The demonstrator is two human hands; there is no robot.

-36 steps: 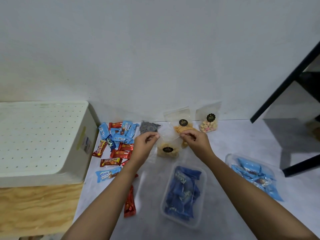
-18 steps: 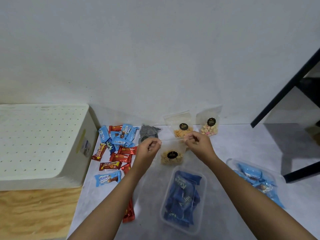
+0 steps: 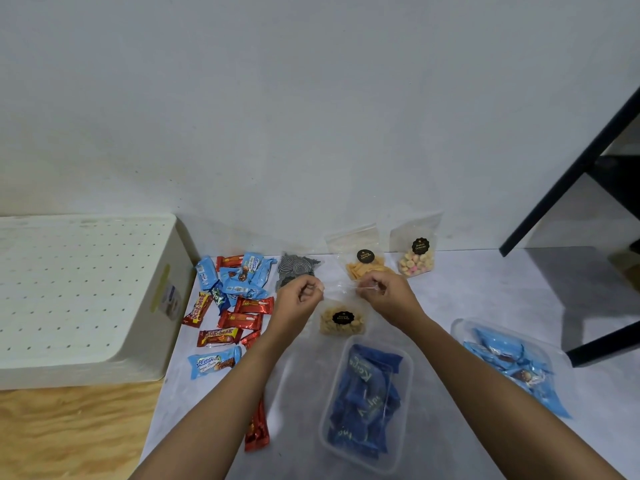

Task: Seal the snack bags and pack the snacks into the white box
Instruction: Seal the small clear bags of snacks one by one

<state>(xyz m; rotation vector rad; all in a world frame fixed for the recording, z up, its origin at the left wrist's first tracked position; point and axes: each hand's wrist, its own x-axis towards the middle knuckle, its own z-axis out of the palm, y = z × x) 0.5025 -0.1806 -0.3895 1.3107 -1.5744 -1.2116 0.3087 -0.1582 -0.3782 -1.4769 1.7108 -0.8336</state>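
- My left hand (image 3: 300,295) and right hand (image 3: 387,293) pinch the two top corners of a clear nut bag (image 3: 342,320), thumb against forefinger on each side, the other fingers curled in.
- The bag's top strip is stretched flat between my hands; its bottom, with the nuts and a black label, rests on the grey mat (image 3: 450,299).
- Both forearms come in from the bottom edge and angle toward each other, wrists raised above the mat.
- The white box (image 3: 86,292) sits at the left, its dotted face up and its right wall close to the pile of wrappers (image 3: 230,299).
- That red and blue pile fills the mat between the box and my left arm; one red bar (image 3: 257,429) lies just under my left forearm.
- Right below the bag stands a clear tub (image 3: 403,407) of dark blue packs, between my arms.
- A second tub (image 3: 460,327) with light blue packs lies outside my right arm.
- Behind my hands, against the wall, stand a chip bag (image 3: 363,261) and a sweets bag (image 3: 417,254), with a dark swirl-patterned bag (image 3: 296,266) to their left.
- Open mat lies right of the sweets bag, up to the black frame (image 3: 568,174).
- The mat's left edge gives way to bare plywood (image 3: 69,434).
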